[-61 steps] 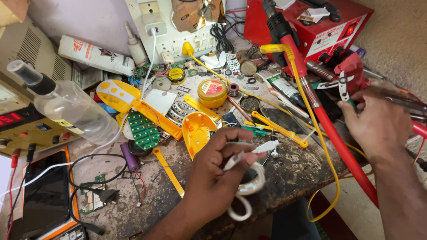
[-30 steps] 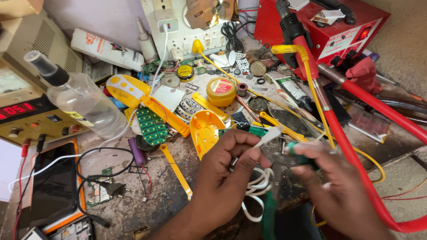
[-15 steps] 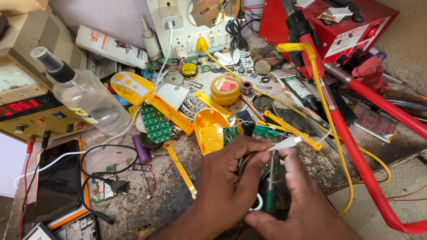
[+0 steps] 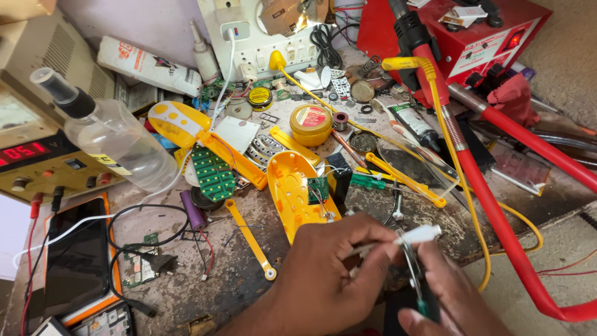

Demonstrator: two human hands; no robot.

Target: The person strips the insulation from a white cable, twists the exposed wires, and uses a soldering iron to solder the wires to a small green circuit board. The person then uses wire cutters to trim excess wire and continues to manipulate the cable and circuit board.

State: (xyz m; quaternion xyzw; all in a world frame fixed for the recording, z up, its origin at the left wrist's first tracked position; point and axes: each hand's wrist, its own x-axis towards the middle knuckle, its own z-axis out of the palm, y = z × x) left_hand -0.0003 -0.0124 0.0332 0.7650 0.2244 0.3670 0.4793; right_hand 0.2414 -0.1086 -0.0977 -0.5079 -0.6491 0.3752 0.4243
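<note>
Your left hand (image 4: pixel 323 274) pinches a small white cable plug (image 4: pixel 421 234) between thumb and fingertips, holding it just off the near edge of the bench (image 4: pixel 186 292), right in front of the opened yellow housing (image 4: pixel 292 193). Your right hand (image 4: pixel 448 298) is closed around a thin green-handled tool (image 4: pixel 413 277), its tip at the plug, held nearly upright. How the plug's cable runs below your hands is hidden, so I cannot tell how much slack there is.

To do this well, keep the plug gripped close to its end — a pinch further back would let it twist when the tool presses. Brace both wrists against each other or against the bench edge, so the tip does not skate off the small plastic body toward your left fingertips. Work with light pressure and short strokes; the part looks small enough to crack or deform.

Mind what lies just beyond — the loose circuit board (image 4: pixel 318 188) inside the yellow housing and the green-handled screwdriver (image 4: pixel 368 182) beside it sit close, and a slip forward could knock them.
</note>
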